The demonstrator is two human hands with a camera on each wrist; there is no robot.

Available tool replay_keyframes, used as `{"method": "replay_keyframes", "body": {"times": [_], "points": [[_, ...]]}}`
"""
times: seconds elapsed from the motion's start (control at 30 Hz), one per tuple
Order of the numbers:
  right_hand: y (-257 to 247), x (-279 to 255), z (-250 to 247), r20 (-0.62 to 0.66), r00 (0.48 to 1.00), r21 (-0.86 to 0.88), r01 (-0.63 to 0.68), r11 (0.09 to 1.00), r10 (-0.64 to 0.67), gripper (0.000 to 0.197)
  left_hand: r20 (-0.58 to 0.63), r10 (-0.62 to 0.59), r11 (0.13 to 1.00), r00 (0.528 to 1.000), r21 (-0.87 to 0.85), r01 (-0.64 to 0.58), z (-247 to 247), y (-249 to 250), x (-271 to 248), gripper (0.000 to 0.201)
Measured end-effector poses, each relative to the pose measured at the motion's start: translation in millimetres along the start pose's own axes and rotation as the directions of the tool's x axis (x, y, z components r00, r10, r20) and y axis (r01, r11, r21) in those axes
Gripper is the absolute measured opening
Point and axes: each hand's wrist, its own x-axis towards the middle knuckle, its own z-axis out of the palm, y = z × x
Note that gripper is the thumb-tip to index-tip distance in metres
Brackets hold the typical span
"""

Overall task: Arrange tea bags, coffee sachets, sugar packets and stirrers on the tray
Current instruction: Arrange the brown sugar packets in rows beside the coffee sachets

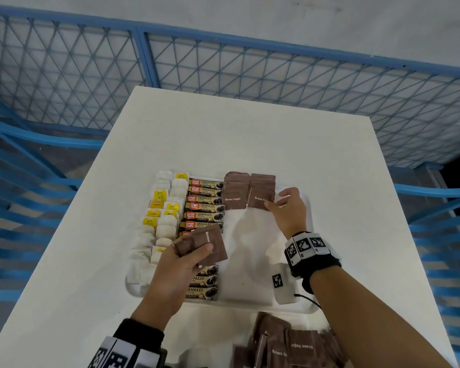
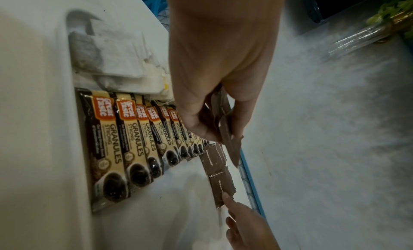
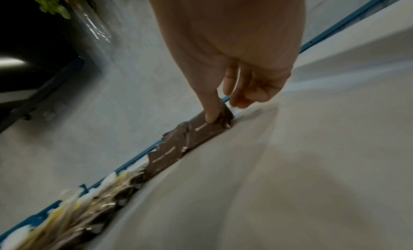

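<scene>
A white tray (image 1: pixel 250 261) lies on the white table (image 1: pixel 250 134). Tea bags (image 1: pixel 165 221) fill its left columns, and coffee sachets (image 1: pixel 203 205) (image 2: pixel 125 140) run down the middle. Two overlapping rows of brown sugar packets (image 1: pixel 235 192) (image 2: pixel 215 158) (image 3: pixel 176 146) sit at the tray's far edge. My left hand (image 1: pixel 197 251) (image 2: pixel 214 130) grips a small bunch of brown sugar packets (image 1: pixel 213 245) (image 2: pixel 232 147) above the coffee column. My right hand (image 1: pixel 276 201) (image 3: pixel 223 109) (image 2: pixel 234 215) presses a fingertip on the front packet (image 1: pixel 259 199) of the right row, with the other fingers loosely curled beside it.
A loose pile of brown sugar packets (image 1: pixel 292 346) lies on the table between the tray and me. The tray's right half is bare white. A blue mesh railing (image 1: pixel 250 49) stands beyond the table's far edge.
</scene>
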Motion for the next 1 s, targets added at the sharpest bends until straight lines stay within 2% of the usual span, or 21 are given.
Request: {"method": "replay_keyframes", "body": {"times": [0.1, 0.13, 0.2, 0.23, 0.3, 0.37, 0.4, 0.47, 0.57, 0.67, 0.8, 0.9, 1.0], "points": [[-13.4, -14.1, 0.7, -0.037, 0.994, -0.010, 0.103, 0.995, -0.103, 0.030, -0.007, 0.015, 1.000, 1.000, 0.022, -0.015, -0.7, -0.5, 0.4, 0.026], [-20.6, -22.7, 0.4, 0.005, 0.990, 0.001, 0.144, 0.990, -0.144, 0.024, -0.009, 0.022, 0.999, 1.000, 0.033, -0.021, -1.0, -0.9, 0.6, 0.027], [-34.2, -43.8, -0.5, 0.193, 0.954, 0.019, 0.228, 0.973, -0.228, 0.015, -0.012, 0.034, 0.998, 0.999, 0.053, -0.033, -0.2, -1.7, 0.9, 0.029], [-39.9, -55.9, -1.3, 0.320, 0.916, 0.040, 0.242, 0.969, -0.242, 0.015, -0.014, 0.037, 0.998, 0.999, 0.056, -0.036, 0.6, -1.8, 0.8, 0.030], [-47.7, -78.9, -2.7, 0.555, 0.805, 0.095, 0.186, 0.978, -0.207, 0.017, -0.010, 0.041, 0.999, 0.999, 0.033, -0.041, 1.8, -2.0, 1.4, 0.037], [-47.4, -93.4, -1.5, 0.684, 0.709, 0.130, 0.112, 0.985, -0.171, 0.011, -0.001, 0.045, 0.999, 0.999, -0.002, -0.045, 2.2, -2.4, 1.9, 0.046], [-44.7, -97.0, -0.4, 0.703, 0.691, 0.137, 0.100, 0.985, -0.168, 0.011, 0.005, 0.047, 0.999, 0.999, -0.015, -0.047, 2.7, -1.5, 1.3, 0.045], [-39.7, -98.5, 1.0, 0.697, 0.698, 0.168, 0.065, 0.984, -0.165, 0.014, 0.032, 0.037, 0.999, 0.999, -0.039, -0.036, 4.1, 0.6, 0.2, 0.038], [-36.7, -94.7, -1.9, 0.658, 0.740, 0.252, -0.045, 0.967, -0.137, 0.012, 0.053, -0.015, 0.993, 0.998, -0.112, 0.021, 5.0, 4.7, -0.8, 0.023], [-37.0, -87.5, -10.8, 0.607, 0.784, 0.357, -0.128, 0.925, -0.126, 0.010, 0.031, -0.037, 0.994, 0.999, -0.105, 0.040, 3.4, 6.9, -0.5, 0.021], [-33.8, -73.9, -25.1, 0.522, 0.846, 0.356, -0.100, 0.929, -0.109, 0.009, 0.047, 0.025, 0.997, 0.999, 0.072, -0.029, 2.1, 7.2, -0.3, 0.020], [-26.2, -61.7, -33.5, 0.459, 0.885, 0.308, -0.080, 0.948, -0.075, 0.006, 0.013, 0.062, 0.972, 0.998, 0.228, -0.063, 5.7, 10.6, 2.5, 0.018], [-15.0, -48.1, -39.4, 0.418, 0.907, 0.211, -0.051, 0.976, -0.042, 0.004, 0.049, 0.076, 0.929, 0.996, 0.360, -0.089, 10.9, 13.6, 9.8, 0.034]]}}
